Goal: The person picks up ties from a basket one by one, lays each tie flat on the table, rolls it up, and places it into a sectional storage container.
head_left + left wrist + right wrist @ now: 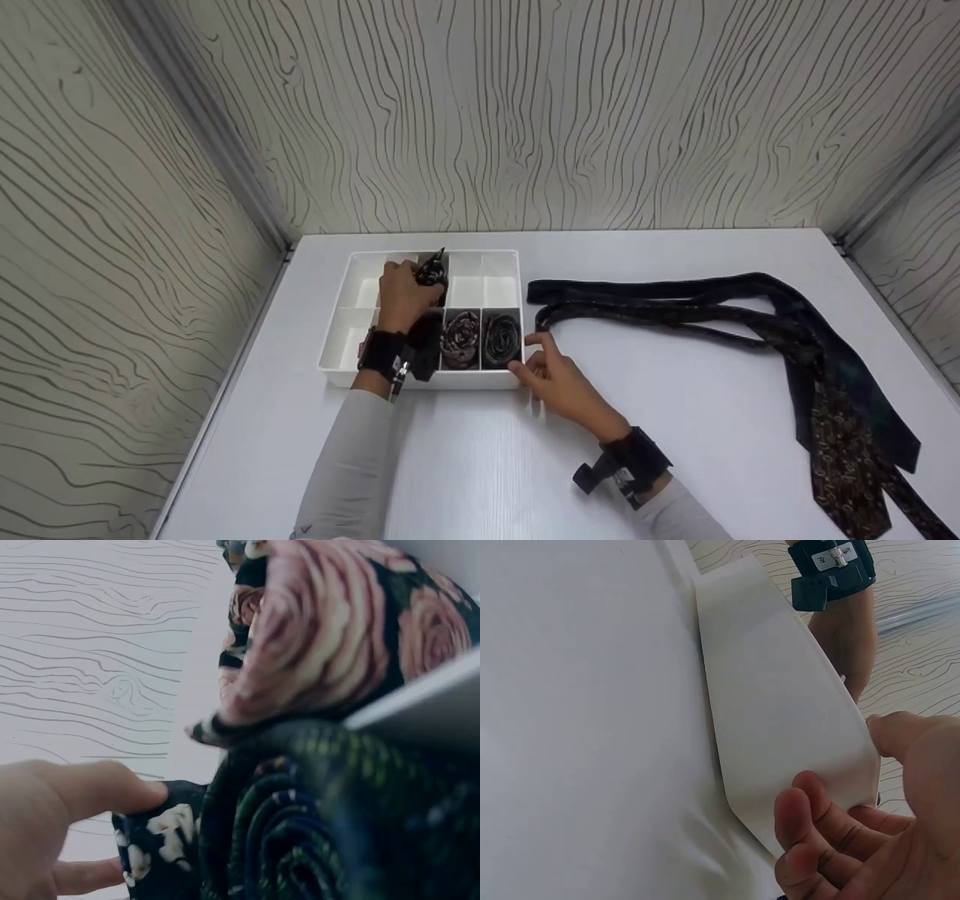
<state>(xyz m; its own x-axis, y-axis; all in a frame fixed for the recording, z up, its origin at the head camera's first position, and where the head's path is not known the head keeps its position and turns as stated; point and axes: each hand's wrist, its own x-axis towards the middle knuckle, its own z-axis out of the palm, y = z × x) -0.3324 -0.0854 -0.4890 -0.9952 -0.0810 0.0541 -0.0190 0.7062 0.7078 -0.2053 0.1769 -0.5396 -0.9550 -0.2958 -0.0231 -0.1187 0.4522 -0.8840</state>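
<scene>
Necktie rolling and storage, referenced to the white divided tray [465, 381]. The left hand [405, 296], fingers curled and thumb closed in a pinch, holds a black-and-white floral necktie [431, 276] in the tray's far row. The right hand [562, 386], partly curled, grips the tray's near right corner. In the near row, 2 coiled neckties, a rose-print roll [461, 341] and a dark roll [501, 340], sit in adjoining compartments. Right of the tray lie 2 loose neckties, navy [877, 412] and brown-patterned [844, 450]. Likely faults: the floral coil could spring loose if the pinch slackens, its tip standing above the rim; the tray could skid if the right hand's grip eases; the left wrist strap [386, 352], over the near row, could snag a roll.
</scene>
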